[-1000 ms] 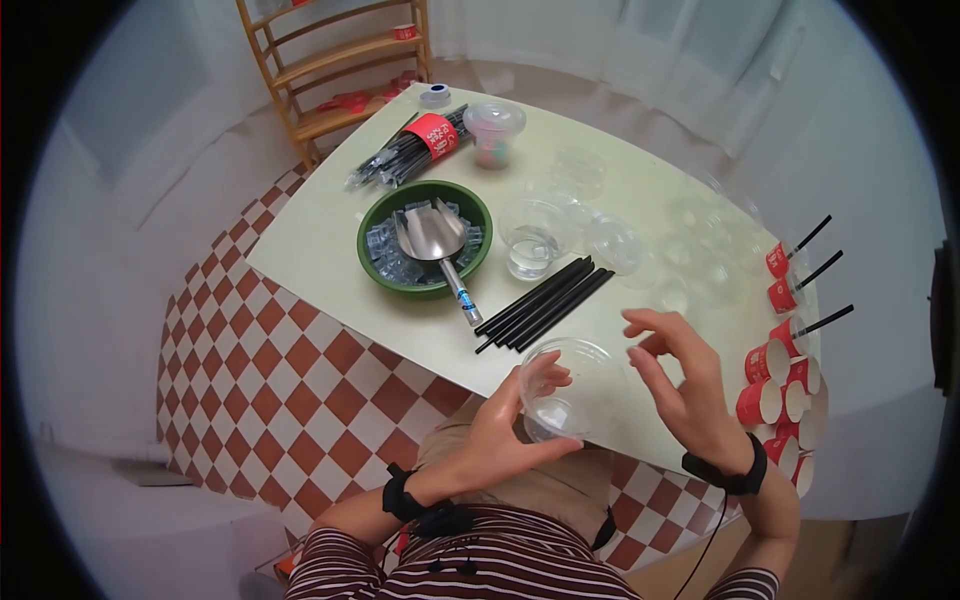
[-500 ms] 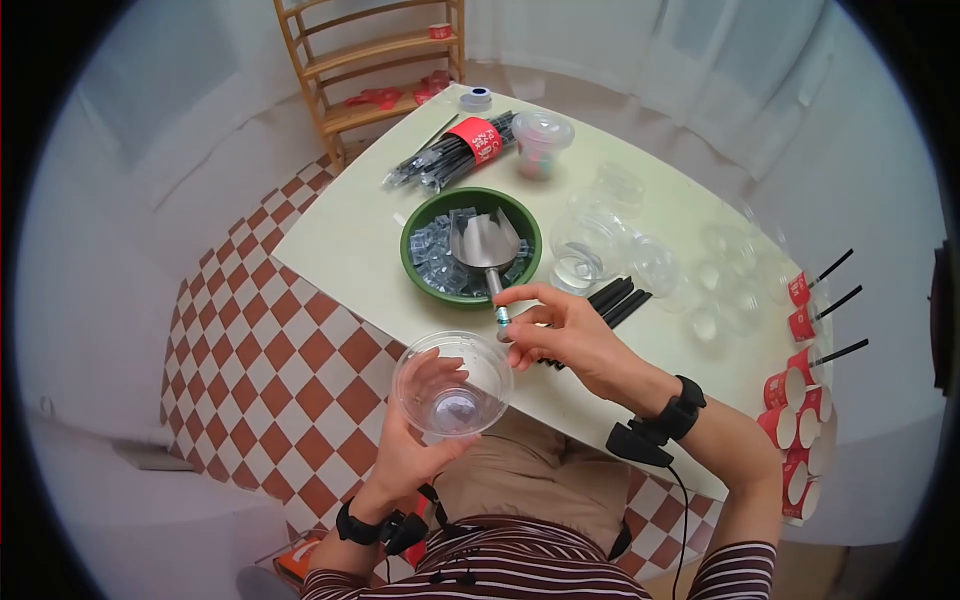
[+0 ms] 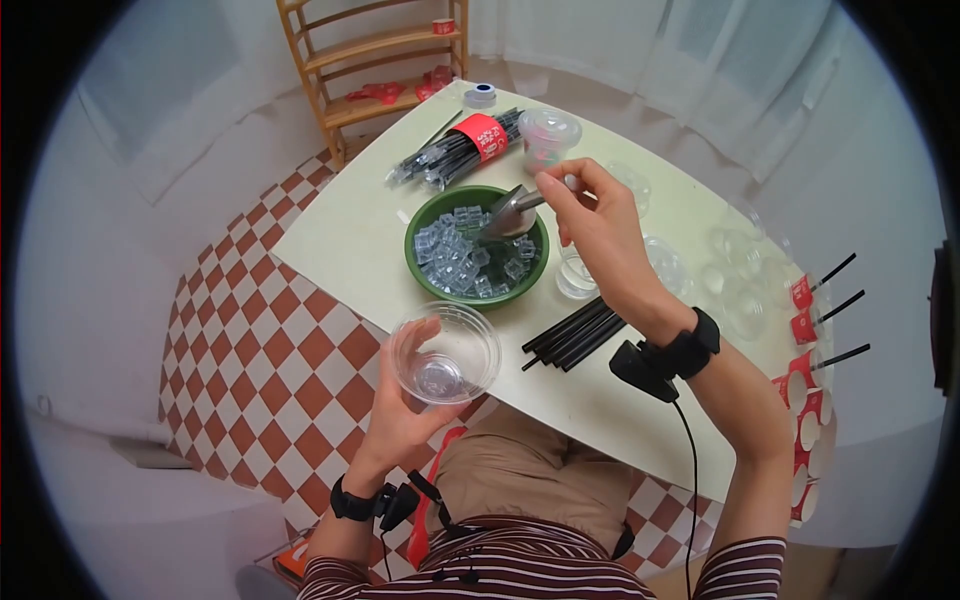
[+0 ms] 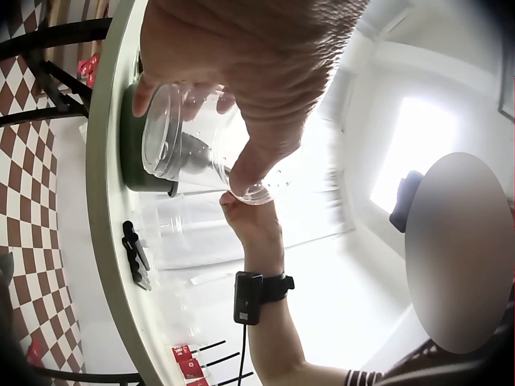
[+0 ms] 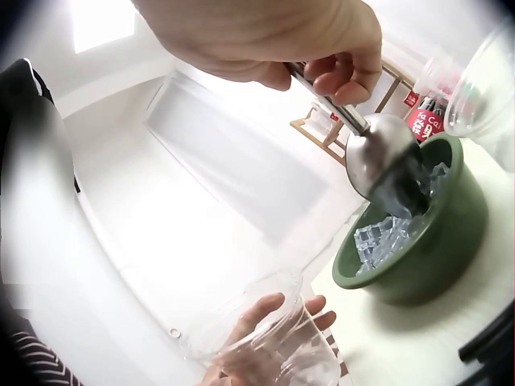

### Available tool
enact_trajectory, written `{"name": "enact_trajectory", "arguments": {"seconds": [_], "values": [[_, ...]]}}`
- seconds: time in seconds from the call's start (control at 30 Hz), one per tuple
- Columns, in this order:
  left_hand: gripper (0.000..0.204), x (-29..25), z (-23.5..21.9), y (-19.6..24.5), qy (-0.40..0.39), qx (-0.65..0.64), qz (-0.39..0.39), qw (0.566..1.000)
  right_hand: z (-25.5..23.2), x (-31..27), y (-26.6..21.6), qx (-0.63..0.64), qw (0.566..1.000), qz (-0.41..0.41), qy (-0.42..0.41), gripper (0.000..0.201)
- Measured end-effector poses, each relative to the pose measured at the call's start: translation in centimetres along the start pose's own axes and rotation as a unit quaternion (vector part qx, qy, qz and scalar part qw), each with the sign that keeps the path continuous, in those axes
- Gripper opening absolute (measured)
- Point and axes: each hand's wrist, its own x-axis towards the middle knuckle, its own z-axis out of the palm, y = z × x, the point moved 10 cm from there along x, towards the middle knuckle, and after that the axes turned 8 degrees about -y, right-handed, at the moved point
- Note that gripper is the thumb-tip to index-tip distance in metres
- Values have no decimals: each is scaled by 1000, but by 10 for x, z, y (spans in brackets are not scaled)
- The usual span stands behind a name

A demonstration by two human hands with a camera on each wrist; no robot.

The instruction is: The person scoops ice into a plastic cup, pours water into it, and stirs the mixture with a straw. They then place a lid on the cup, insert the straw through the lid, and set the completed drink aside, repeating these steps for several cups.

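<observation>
My left hand [image 3: 395, 425] grips a clear plastic cup [image 3: 470, 360] at the near table edge, fingers round its side and mouth tipped up. Only a few drops show on its wall in the left wrist view. With my right hand [image 3: 605, 230] I hold the handle of a metal ice scoop [image 3: 512, 215] over the right rim of a green basin [image 3: 480, 303]. The scoop is tilted, its bowl dipping in among clear ice cubes [image 3: 450, 260]. In the right wrist view the scoop's rounded back [image 5: 378, 153] faces me and its lip meets the ice.
Loose black straws [image 3: 570, 335] lie right of the basin, beside a clear cup of liquid [image 3: 575, 282]. Behind stand wrapped straws with a red band [image 3: 480, 138] and a lidded tub [image 3: 550, 130]. Clear lids [image 3: 740, 285] and red paper cups [image 3: 815, 405] fill the right side.
My right hand has reached left to the scoop's handle, then swung it up and right, turning the bowl into the ice. My left hand has carried the cup left, close to the basin.
</observation>
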Motion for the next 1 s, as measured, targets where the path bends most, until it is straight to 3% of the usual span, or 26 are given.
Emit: {"name": "enact_trajectory", "arguments": {"seconds": [0.17,0.33,0.53,0.77,1.0], "values": [[98,13,-1,11,-39,110,20,993,13,9,9,-24,999,20,-35,24],[99,21,3,9,-69,117,30,990,0,-22,-15,-90,995,-27,-44,21],[99,27,7,12,-95,131,40,986,0,-41,-11,-120,986,17,-110,20],[99,28,8,11,-106,140,39,984,-5,-43,27,78,990,63,-97,26],[101,29,7,8,-105,131,32,985,-7,-61,65,256,958,130,-30,31]]}}
